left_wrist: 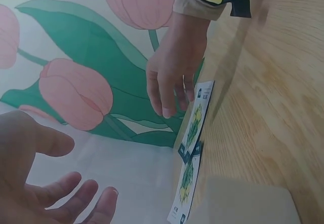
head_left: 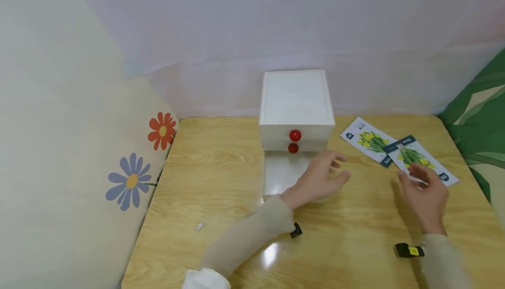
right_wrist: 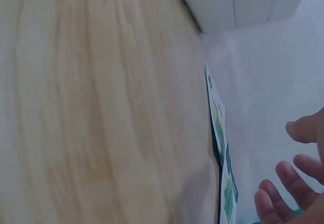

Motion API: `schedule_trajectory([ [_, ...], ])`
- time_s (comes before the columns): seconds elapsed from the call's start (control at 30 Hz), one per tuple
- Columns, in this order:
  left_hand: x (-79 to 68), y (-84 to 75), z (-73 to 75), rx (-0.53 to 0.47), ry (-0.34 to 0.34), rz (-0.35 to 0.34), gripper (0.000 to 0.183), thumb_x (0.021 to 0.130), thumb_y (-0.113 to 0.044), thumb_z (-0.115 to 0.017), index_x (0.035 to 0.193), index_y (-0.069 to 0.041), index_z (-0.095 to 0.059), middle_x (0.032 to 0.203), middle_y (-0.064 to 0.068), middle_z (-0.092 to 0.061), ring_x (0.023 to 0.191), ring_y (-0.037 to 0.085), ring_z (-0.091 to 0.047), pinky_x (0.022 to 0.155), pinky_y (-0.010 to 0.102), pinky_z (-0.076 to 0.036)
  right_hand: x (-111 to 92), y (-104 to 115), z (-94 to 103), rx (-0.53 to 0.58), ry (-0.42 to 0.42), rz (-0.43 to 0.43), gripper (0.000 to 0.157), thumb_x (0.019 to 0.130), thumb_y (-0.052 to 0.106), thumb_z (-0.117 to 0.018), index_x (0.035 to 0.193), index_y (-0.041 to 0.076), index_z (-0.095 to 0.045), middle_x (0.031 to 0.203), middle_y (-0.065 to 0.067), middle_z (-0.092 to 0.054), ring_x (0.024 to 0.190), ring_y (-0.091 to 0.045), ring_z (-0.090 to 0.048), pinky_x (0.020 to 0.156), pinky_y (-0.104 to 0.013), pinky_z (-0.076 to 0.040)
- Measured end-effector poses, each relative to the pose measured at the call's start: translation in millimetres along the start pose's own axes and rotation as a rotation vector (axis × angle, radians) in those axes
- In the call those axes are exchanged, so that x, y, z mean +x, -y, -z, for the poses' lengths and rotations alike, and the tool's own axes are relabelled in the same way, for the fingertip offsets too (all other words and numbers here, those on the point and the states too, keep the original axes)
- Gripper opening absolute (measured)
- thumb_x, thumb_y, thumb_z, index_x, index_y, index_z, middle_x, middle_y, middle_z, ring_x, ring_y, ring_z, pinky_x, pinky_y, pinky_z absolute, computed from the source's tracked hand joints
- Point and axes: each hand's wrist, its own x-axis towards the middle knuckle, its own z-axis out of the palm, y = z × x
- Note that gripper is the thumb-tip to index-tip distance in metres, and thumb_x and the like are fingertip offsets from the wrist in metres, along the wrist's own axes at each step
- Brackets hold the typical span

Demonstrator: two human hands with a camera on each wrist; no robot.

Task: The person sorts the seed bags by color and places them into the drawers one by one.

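Over the pulled-out bottom drawer point(head_left: 276, 175) of a small white drawer unit point(head_left: 296, 98), my left hand point(head_left: 315, 179) hovers with loosely bent fingers and nothing in it. My right hand point(head_left: 426, 194) is held above the table beside two printed packets, its fingers relaxed and holding nothing. One packet point(head_left: 426, 155), with yellow flowers on it, overlaps the corner of the other packet point(head_left: 367, 140). Both packets also appear edge-on in the left wrist view, below the right hand point(left_wrist: 174, 69). Part of the drawer is hidden behind my left hand and forearm.
Two red knobs point(head_left: 295, 135) stick out from the upper drawers. A small white scrap point(head_left: 200, 226) lies on the wooden table point(head_left: 213, 162) at the left. Pale cloth hangs behind, with flower-printed cloth at both sides.
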Motion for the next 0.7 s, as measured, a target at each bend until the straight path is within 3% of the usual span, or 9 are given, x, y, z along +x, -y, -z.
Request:
schedule_trajectory([
  [0.2,8.5,-7.8,-9.4,-0.014,0.032,0.051,0.035,0.098,-0.032,-0.062,0.13,-0.018,-0.056,0.131,-0.008,-0.057,0.112,0.004,-0.06,0.088,0.009,-0.048,8.5,-6.5,19.8,-0.025,0.001,-0.088,0.044,0.086,0.02,-0.077,0.129,0.015,-0.067,0.1,0.03,-0.058,0.092,0.013,-0.054,0.077,-0.003,-0.04],
  [0.27,9.0,-9.0,-10.1,-0.013,0.034,0.062,0.035,0.098,-0.032,-0.063,0.13,-0.019,-0.055,0.131,-0.008,-0.057,0.112,0.004,-0.06,0.088,0.009,-0.048,11.3,-8.2,22.8,-0.037,-0.003,-0.081,0.044,0.086,0.019,-0.077,0.129,0.014,-0.067,0.101,0.031,-0.057,0.092,0.014,-0.054,0.077,-0.003,-0.04],
  [0.43,10.2,-11.4,-8.0,-0.004,0.042,0.07,0.037,0.098,-0.032,-0.062,0.132,-0.018,-0.054,0.132,-0.007,-0.057,0.113,0.006,-0.06,0.089,0.011,-0.049,21.7,-11.1,26.9,-0.196,0.014,-0.116,0.052,0.09,0.028,-0.072,0.14,0.019,-0.059,0.125,0.015,-0.061,0.103,0.019,-0.045,0.088,-0.005,-0.036],
  [0.53,12.2,-11.7,-6.4,0.006,0.043,0.084,0.037,0.099,-0.032,-0.062,0.132,-0.018,-0.054,0.133,-0.007,-0.057,0.113,0.006,-0.06,0.088,0.011,-0.049,28.9,-10.9,29.0,-0.279,0.045,-0.173,0.057,0.093,0.033,-0.068,0.146,0.022,-0.051,0.142,0.002,-0.056,0.118,0.011,-0.046,0.1,-0.009,-0.036],
  [0.7,19.7,-10.9,-5.4,0.056,0.046,0.102,0.037,0.098,-0.035,-0.062,0.132,-0.021,-0.054,0.133,-0.009,-0.057,0.112,0.004,-0.06,0.086,0.009,-0.047,41.9,-14.0,29.9,-0.333,0.076,-0.195,0.06,0.094,0.032,-0.067,0.149,0.019,-0.047,0.151,-0.006,-0.049,0.137,-0.014,-0.045,0.11,-0.018,-0.034],
])
